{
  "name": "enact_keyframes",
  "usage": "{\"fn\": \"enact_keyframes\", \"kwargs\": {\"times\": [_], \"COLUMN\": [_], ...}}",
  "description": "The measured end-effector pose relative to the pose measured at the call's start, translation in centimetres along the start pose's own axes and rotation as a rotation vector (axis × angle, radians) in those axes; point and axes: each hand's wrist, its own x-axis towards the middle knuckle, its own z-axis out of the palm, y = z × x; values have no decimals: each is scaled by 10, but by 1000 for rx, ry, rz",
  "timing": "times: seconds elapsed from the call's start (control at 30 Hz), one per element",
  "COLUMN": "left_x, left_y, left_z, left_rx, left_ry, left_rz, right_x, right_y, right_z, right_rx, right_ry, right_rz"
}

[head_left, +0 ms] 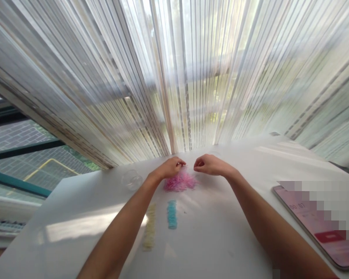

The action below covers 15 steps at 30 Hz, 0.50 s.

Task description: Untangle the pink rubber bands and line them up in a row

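curling inward, left hand [171, 167]: fingertips drawn close together over a loose heap of thin pink pieces [180, 182]; whether they pinch one, cannot tell. right hand [209, 165]: fingers folded, just beside the heap's far right edge; grip likewise unclear. nearer the body: upright row of turquoise pieces [171, 214]; left of it, row of pale yellow pieces [149, 232]. outward, on smooth white table [209, 240]: clear round container [132, 180], left; pink-screened phone [308, 221], right. beyond: sheer striped curtain [192, 77].

Hands [171, 168] [209, 165]: two
Pink pile [178, 183]: one, pieces [174, 186] uncountable
Blue row [171, 214]: one
Yellow row [149, 230]: one
Phone [310, 223]: one
Clear cup [132, 180]: at least one
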Motion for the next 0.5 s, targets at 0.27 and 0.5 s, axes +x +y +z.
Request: {"fn": "enact_keyframes", "kwargs": {"times": [0.27,0.5], "left_x": [-29,-119], "left_y": [8,6], "left_z": [-16,-24], "left_rx": [-87,-138], "left_ry": [88,335], "left_rz": [43,51], "right_x": [-4,-5], "right_y": [4,12], "right_z": [-10,-7], "right_rx": [-60,-44], "right_ry": [13,70], "right_rz": [-15,41]}}
